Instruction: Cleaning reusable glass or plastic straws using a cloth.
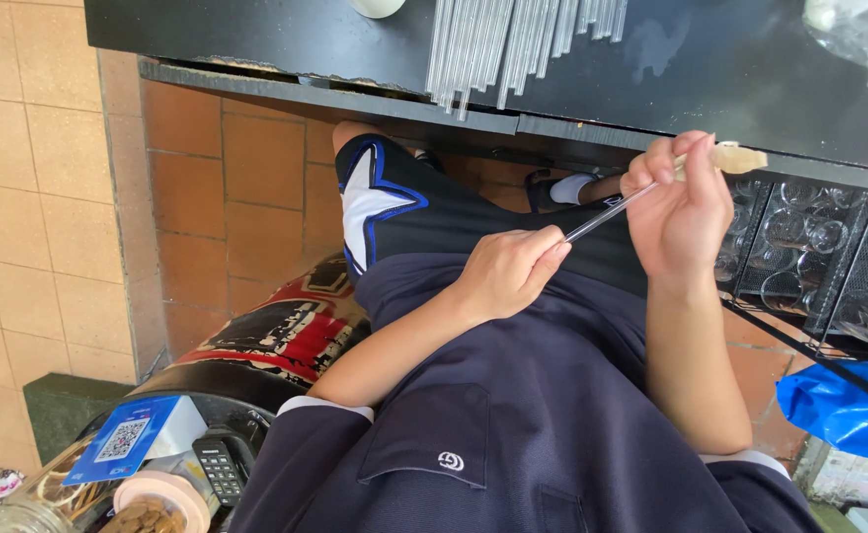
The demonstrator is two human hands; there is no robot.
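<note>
Head view looked down at a seated person in dark clothes. The left hand (513,268) was pinched shut on the low end of a thin clear straw (607,213). The right hand (681,202) was curled around the high end of that straw, and a small pale piece (735,157) stuck out past its fingers. So the straw ran slanted from one hand up to the other, over the person's lap.

Just above the hands lay a bundle of clear straws (513,44) on a black counter (256,39). Below the right hand stood a rack of drinking glasses (809,242), with a blue bag (839,410) near it.

The straw looked thin and slippery, so it could slide out of the left hand's pinch. It might bend if both hands pushed too hard. The pale piece could drop toward the glasses if the right hand loosened.
</note>
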